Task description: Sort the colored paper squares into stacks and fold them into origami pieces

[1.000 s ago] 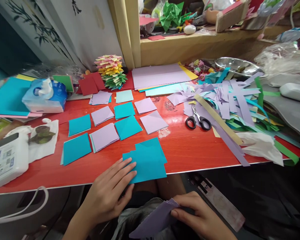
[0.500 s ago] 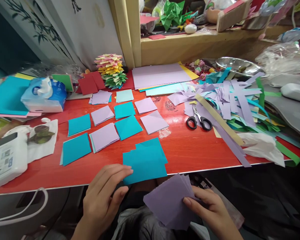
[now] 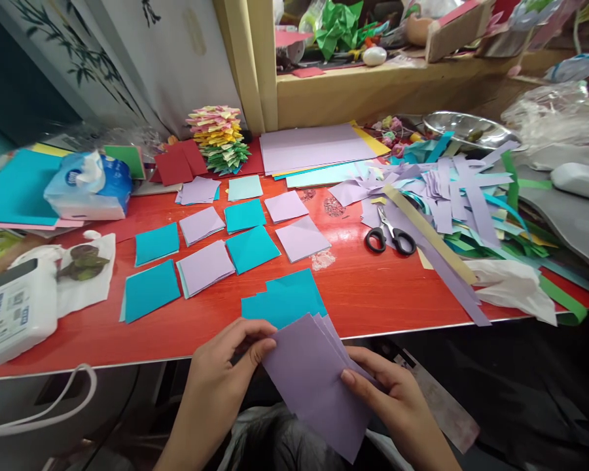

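Several purple paper squares (image 3: 319, 376), slightly fanned, are held in front of the table's edge. My left hand (image 3: 230, 366) pinches their upper left corner between thumb and fingers. On the right side, my right hand (image 3: 392, 392) grips the same sheets, thumb on top. Behind them, overlapping blue squares (image 3: 294, 294) lie at the table's front edge, partly covered by the purple paper. Farther back, small piles of blue squares (image 3: 157, 288) and purple squares (image 3: 207, 268) stand in rough rows.
Black-handled scissors (image 3: 390, 237) lie right of centre, beside a heap of paper strips (image 3: 451, 190). A tissue pack (image 3: 88, 186) and a white device (image 3: 19, 314) are at the left. Large purple sheets (image 3: 314, 149) and a folded-paper stack (image 3: 218, 140) are at the back.
My left hand has moved right from beside the blue squares and closed on the purple sheets' corner. The purple sheets have risen and now overlap the front of the blue squares.
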